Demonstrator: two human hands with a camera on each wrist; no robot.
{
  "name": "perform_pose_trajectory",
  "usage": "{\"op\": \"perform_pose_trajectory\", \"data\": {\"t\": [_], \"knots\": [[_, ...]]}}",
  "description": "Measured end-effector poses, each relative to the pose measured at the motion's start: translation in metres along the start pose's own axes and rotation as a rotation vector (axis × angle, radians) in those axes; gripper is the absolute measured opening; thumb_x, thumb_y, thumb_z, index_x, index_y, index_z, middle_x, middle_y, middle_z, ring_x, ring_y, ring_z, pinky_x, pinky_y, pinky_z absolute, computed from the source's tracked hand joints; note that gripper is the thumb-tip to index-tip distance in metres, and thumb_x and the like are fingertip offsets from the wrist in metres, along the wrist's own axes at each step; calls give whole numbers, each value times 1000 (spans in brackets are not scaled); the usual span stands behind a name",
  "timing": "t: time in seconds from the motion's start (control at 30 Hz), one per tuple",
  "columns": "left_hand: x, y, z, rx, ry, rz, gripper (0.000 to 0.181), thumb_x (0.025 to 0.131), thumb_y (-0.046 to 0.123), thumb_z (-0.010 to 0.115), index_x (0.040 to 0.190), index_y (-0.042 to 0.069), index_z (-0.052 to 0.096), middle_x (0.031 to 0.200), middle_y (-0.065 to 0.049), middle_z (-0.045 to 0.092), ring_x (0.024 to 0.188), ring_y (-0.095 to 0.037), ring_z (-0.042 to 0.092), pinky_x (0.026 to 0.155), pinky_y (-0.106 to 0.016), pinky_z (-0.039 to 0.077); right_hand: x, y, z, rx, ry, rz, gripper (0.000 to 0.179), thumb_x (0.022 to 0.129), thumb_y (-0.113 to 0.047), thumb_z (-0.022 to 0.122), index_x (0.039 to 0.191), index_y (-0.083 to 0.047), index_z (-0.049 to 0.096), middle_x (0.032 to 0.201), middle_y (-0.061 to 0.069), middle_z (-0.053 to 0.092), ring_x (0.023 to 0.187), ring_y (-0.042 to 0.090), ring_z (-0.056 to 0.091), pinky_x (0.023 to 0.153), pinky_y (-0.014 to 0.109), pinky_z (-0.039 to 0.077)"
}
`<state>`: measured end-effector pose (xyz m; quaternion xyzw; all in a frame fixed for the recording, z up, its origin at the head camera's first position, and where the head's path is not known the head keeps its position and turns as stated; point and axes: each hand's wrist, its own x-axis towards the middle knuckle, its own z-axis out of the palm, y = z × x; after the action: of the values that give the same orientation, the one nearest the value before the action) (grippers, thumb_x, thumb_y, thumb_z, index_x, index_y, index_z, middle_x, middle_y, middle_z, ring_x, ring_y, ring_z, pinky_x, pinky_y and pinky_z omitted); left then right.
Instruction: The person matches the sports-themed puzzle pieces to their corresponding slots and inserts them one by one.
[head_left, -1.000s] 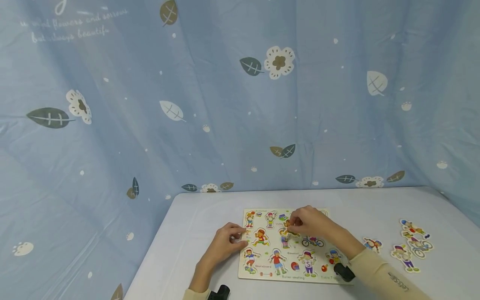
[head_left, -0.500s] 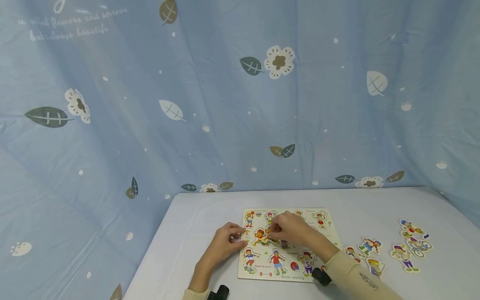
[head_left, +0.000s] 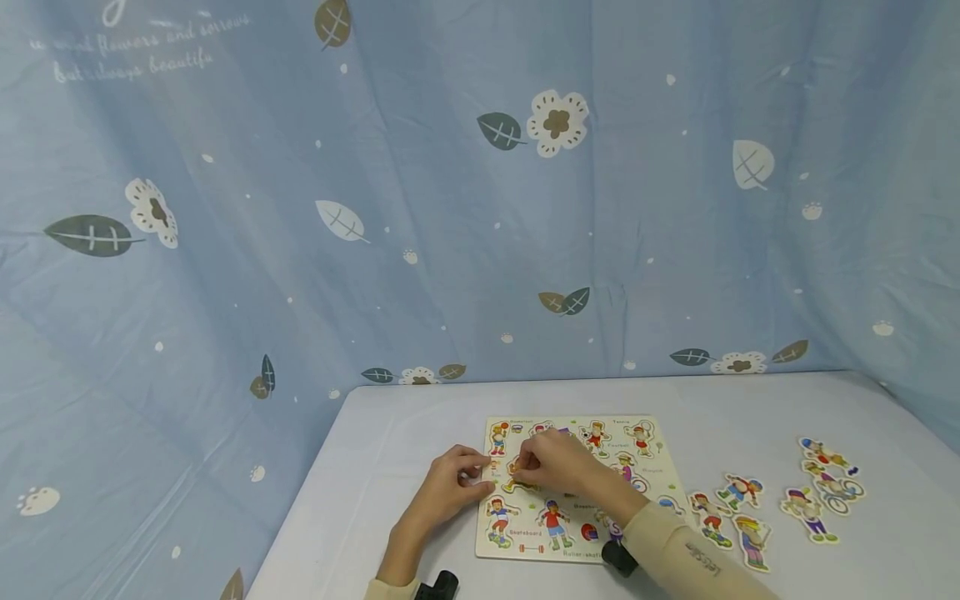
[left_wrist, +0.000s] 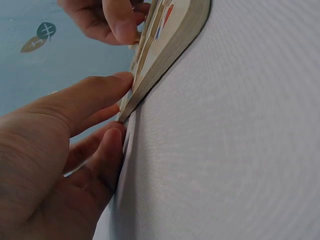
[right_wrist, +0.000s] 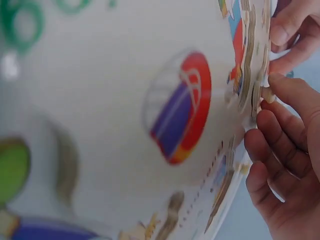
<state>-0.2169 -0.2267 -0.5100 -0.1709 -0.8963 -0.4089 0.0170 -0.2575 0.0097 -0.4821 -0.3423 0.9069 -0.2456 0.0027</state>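
Note:
A cream wooden puzzle board (head_left: pixel 525 521) with sports figures lies on the table. At its left edge, my left hand (head_left: pixel 450 483) holds the rim with thumb and fingers, as the left wrist view also shows. My right hand (head_left: pixel 561 461) is over the left part of the board and pinches a small figure puzzle piece (head_left: pixel 513 483), mostly covered by the fingertips. In the right wrist view, the thumb and finger meet at a small pale peg (right_wrist: pixel 268 94) close to the board's surface. Whether the piece lies flat in a slot cannot be seen.
Several loose figure pieces lie right of the board, among them a yellow-hatted figure (head_left: pixel 752 542), a skateboarder (head_left: pixel 711 521) and a cyclist (head_left: pixel 834 490). The white table (head_left: pixel 405 417) reaches back to a blue patterned curtain (head_left: pixel 450 250).
My right hand has moved left across the board with the piece, from near the middle to the left part. The arm's shift uncovers more loose pieces at right. My left hand stays put.

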Motion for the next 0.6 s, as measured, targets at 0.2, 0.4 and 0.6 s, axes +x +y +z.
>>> {"op": "perform_pose_trajectory", "data": {"t": [0.2, 0.4, 0.6], "knots": [[1, -1, 1, 6, -2, 8, 38, 83, 24, 78, 116, 7, 72, 112, -4, 63, 91, -14, 61, 74, -21, 54, 0, -1, 3, 8, 5, 13, 14, 85, -32, 77, 78, -21, 70, 70, -14, 61, 60, -5, 48, 57, 16, 43], [1, -2, 0, 15, -5, 5, 38, 83, 25, 78, 116, 8, 72, 112, -3, 63, 91, -15, 61, 75, -21, 55, -1, -3, 4, 38, 7, 29, 15, 84, -31, 77, 78, -19, 70, 69, -13, 60, 59, -4, 48, 56, 15, 44], [2, 0, 0, 16, -8, -1, 37, 84, 25, 78, 116, 7, 72, 112, -4, 63, 91, -15, 61, 75, -21, 55, -5, -6, 2, 100, -22, 66, 12, 85, -26, 76, 86, -16, 70, 73, -12, 59, 62, -2, 49, 57, 16, 44]]}}
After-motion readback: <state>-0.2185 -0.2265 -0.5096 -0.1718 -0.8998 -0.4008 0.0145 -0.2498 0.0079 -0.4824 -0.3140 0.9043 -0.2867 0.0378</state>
